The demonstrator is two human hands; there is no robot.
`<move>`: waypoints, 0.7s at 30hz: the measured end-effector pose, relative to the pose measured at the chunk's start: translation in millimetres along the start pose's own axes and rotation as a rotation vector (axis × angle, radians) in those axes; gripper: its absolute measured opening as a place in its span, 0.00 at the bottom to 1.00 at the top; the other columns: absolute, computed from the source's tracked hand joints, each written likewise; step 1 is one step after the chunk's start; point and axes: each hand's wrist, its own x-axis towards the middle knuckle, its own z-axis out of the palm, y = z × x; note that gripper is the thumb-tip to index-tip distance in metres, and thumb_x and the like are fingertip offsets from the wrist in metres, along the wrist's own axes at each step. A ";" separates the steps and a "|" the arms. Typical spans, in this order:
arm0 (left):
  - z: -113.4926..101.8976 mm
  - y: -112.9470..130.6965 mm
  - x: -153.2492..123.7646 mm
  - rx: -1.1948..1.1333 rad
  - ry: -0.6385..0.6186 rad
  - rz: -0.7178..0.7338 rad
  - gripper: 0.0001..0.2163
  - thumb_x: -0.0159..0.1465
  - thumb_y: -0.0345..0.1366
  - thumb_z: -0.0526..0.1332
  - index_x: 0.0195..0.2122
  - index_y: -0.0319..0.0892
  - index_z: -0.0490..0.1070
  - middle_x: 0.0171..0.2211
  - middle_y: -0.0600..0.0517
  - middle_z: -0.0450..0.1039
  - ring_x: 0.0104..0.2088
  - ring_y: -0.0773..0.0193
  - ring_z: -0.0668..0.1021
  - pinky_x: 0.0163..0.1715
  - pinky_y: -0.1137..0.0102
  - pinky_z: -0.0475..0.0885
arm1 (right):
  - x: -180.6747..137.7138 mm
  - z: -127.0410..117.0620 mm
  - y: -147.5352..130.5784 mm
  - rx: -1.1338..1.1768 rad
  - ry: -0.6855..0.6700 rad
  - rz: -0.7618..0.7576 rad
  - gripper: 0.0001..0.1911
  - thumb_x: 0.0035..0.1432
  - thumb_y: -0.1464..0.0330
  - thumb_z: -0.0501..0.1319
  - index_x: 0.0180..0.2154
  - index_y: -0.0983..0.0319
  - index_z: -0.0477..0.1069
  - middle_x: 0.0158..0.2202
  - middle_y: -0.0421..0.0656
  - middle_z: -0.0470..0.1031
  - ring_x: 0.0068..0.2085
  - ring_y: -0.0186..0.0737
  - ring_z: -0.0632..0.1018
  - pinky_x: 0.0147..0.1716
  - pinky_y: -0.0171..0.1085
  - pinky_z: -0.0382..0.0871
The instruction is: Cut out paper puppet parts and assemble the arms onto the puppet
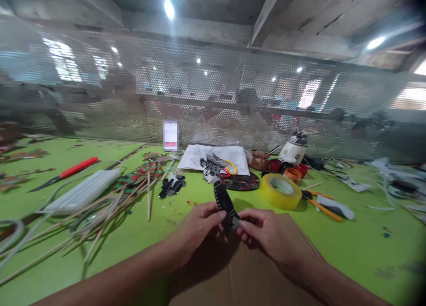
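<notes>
A black-and-white shadow puppet [223, 196], flat and cut out in the shape of a figure with an ornate headdress, is held up between my two hands. My left hand [203, 221] pinches its lower left edge between thumb and fingers. On the other side, my right hand [262, 230] grips the lower end with thumb and forefinger. Both hands are above a sheet of brown cardboard [239, 275]. Just beyond the left hand lie small black-and-white cut-out pieces [172, 186]. Behind the puppet's head are white printed sheets [193, 157] and yellow-and-red-handled scissors [232, 167].
Yellow tape [271, 197], orange-handled pliers [328, 208], paint pots [293, 175] and a dark palette [244, 181] stand right. Left are thin sticks [148, 199], a white power strip [83, 192], a red-handled knife [71, 168] and coloured cut-outs [146, 170]. A perforated screen [199, 101] closes the table's back.
</notes>
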 end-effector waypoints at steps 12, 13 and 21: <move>-7.2 -9.7 8.0 0.170 0.070 0.141 0.10 0.52 0.38 0.65 0.33 0.38 0.69 0.25 0.52 0.72 0.21 0.68 0.69 0.18 0.75 0.61 | -1.7 -8.5 -5.1 -0.251 0.097 -0.185 0.14 0.59 0.61 0.58 0.35 0.63 0.77 0.28 0.43 0.78 0.28 0.36 0.76 0.27 0.32 0.68; -8.0 -11.1 8.4 0.189 0.076 0.151 0.10 0.53 0.37 0.64 0.33 0.38 0.69 0.25 0.52 0.72 0.22 0.67 0.69 0.18 0.75 0.61 | 3.7 -13.6 -1.1 -0.305 0.127 -0.219 0.15 0.60 0.61 0.57 0.35 0.64 0.77 0.29 0.45 0.78 0.29 0.37 0.77 0.28 0.33 0.68; -3.3 -16.0 -4.0 0.360 0.140 0.348 0.06 0.56 0.32 0.62 0.35 0.40 0.71 0.31 0.50 0.73 0.33 0.61 0.73 0.34 0.72 0.66 | 70.6 -25.1 -7.0 -0.657 0.088 -0.361 0.11 0.63 0.67 0.58 0.35 0.66 0.76 0.30 0.44 0.78 0.32 0.39 0.77 0.34 0.38 0.73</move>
